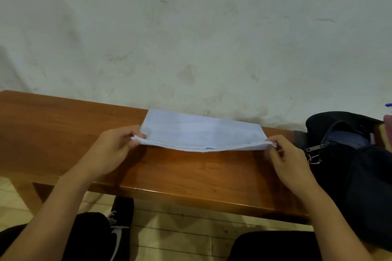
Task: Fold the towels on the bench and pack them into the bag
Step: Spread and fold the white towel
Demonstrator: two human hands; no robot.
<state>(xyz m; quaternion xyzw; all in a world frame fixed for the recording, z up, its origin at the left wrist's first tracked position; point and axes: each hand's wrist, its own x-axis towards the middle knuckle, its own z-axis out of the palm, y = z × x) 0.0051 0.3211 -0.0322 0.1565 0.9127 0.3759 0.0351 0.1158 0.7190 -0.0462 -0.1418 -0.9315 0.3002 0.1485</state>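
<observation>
A pale blue towel (201,131), folded into a long strip, lies across the wooden bench (191,174) close to the wall. My left hand (114,146) pinches its near left corner, lifted a little off the wood. My right hand (290,159) pinches the near right corner in the same way, so the towel's front edge sags between them. A black bag (350,154) stands open at the right end of the bench, right beside my right hand, with a zip pull hanging at its mouth.
A stained white wall (191,38) rises directly behind the bench. Something pink and a blue object (388,125) show at the far right edge beyond the bag. My knees and a black shoe (121,224) are below the bench's front edge, over a tiled floor.
</observation>
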